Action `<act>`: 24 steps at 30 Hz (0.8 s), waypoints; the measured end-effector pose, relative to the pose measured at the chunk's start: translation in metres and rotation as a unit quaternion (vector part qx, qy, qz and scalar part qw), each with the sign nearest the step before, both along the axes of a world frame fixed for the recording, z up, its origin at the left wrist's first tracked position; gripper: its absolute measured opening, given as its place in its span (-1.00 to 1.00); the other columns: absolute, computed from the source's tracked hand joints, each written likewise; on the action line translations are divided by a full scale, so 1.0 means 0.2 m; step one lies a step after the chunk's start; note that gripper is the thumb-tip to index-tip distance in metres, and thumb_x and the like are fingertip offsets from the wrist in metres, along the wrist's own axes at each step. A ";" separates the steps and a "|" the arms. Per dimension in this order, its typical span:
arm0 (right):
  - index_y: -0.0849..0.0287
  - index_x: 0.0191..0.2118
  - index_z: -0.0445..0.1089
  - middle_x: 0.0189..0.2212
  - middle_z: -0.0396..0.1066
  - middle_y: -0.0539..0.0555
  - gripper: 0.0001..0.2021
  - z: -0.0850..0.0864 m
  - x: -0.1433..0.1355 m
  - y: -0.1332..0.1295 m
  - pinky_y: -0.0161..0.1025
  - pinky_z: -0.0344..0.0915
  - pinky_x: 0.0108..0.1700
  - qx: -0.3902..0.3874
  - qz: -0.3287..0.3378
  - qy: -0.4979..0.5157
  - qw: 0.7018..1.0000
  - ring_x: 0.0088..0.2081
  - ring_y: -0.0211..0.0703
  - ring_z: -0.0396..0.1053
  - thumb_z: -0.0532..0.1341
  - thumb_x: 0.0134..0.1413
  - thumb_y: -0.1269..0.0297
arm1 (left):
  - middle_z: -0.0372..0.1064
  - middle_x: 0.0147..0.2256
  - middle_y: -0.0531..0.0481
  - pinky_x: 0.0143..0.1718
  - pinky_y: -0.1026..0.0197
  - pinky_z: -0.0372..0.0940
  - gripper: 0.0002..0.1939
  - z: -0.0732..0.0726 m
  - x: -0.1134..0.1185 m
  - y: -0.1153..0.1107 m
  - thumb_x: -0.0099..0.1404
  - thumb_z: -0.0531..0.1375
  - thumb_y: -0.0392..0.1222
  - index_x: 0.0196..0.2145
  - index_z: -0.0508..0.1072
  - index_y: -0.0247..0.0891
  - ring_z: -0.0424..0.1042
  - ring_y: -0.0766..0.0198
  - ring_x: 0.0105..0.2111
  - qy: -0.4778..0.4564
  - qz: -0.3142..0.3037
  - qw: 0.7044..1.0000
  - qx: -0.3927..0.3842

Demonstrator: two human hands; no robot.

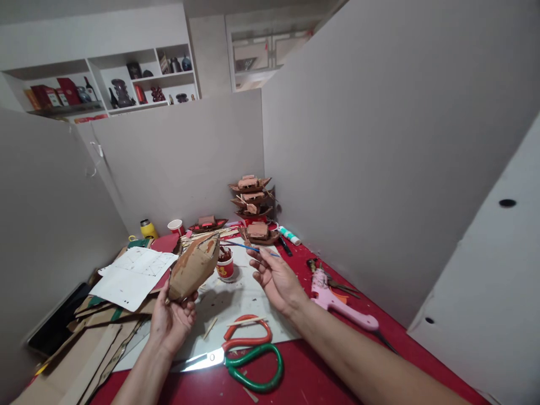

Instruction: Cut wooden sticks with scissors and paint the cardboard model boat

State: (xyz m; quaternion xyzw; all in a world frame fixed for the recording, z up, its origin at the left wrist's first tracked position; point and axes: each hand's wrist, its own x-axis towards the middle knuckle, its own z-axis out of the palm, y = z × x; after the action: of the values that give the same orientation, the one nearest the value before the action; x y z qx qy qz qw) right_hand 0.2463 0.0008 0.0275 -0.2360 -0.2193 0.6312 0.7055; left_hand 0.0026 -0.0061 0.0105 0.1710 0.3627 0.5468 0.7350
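Observation:
My left hand (174, 322) holds up a small cardboard boat hull (193, 269), its fingers supporting the lower end. Reddish-brown paint streaks part of the bare cardboard. Between the thumb and fingers of my right hand (278, 280) is a thin blue paintbrush (245, 246), with its tip pointing left toward the boat. Tip and hull appear close, but I cannot tell whether they touch. Just right of the hull stands a red and white paper cup (225, 270) with dark brown paint inside and around the rim.
Scissors (216, 357) with orange and green handles lie in front. A pink glue gun (331, 299) and pliers (337, 285) are at the right. Finished model boats (252, 201) are stacked at the back. A drawn sheet (133, 275) and cardboard pieces (70, 363) lie left. Grey panels (379, 140) enclose the table.

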 end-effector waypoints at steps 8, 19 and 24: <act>0.19 -0.33 0.45 -0.38 0.56 0.08 -0.67 0.01 -0.04 -0.05 -0.45 0.27 -0.59 0.011 0.015 -0.024 1.000 -0.48 -0.29 0.42 0.48 -0.26 0.22 | 0.45 -0.48 -0.19 -0.66 0.25 0.33 -0.57 0.01 0.00 0.00 0.37 -0.06 0.06 -0.19 0.38 -0.38 0.32 0.32 -0.67 0.008 0.005 1.000 0.001; 0.16 -0.31 0.45 -0.39 0.55 0.02 -0.62 0.02 0.00 -0.01 -0.46 0.24 -0.58 0.024 -0.028 -0.042 0.998 -0.48 -0.32 0.40 0.49 -0.31 0.14 | 0.45 -0.48 -0.21 -0.66 0.25 0.33 -0.57 0.01 0.00 0.00 0.36 -0.04 0.06 -0.18 0.39 -0.39 0.34 0.31 -0.66 0.012 0.004 1.000 0.003; 0.19 -0.31 0.45 -0.37 0.55 0.07 -0.62 0.03 -0.05 -0.07 -0.45 0.24 -0.60 0.034 -0.007 -0.058 0.998 -0.48 -0.28 0.41 0.48 -0.29 0.13 | 0.46 -0.48 -0.20 -0.64 0.27 0.34 -0.59 0.01 0.00 -0.01 0.35 -0.02 0.06 -0.19 0.38 -0.37 0.35 0.31 -0.66 0.010 0.013 1.000 0.008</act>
State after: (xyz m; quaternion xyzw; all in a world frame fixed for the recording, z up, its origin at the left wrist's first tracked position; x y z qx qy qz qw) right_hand 0.2359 -0.0138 0.0333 -0.2497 -0.2793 0.6040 0.7034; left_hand 0.0025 -0.0074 0.0125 0.1775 0.3684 0.5576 0.7224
